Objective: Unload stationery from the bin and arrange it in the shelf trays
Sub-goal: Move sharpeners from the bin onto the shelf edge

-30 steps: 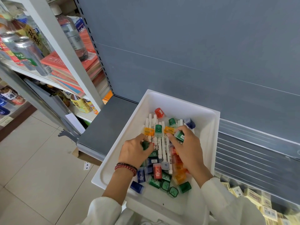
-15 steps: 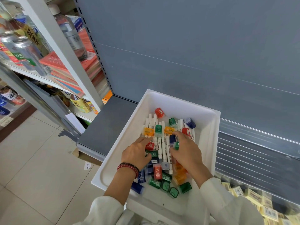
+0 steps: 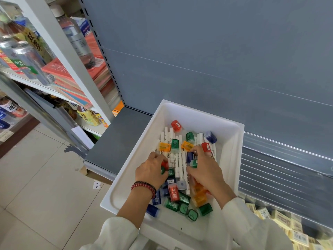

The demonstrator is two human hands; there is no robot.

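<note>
My left hand (image 3: 153, 170) curled round red sharpener (image 3: 165, 164), my right hand (image 3: 205, 170) pinching blue sharpener (image 3: 190, 156), mid white tray (image 3: 239, 141), over pens (image 3: 178, 159). Both light, hard, slick plastic, I judge; grip flat sides.

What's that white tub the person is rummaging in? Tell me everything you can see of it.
The white tub is a shallow, rectangular, open-topped tray that looks like smooth plastic, with rounded corners and a thick rim. It lies flat, its far end on a grey shelf and its near corner jutting past the shelf's edge. Inside, white pens lie side by side with small coloured boxes scattered over them. The left hand and right hand reach in, fingers curled round boxes.
</note>
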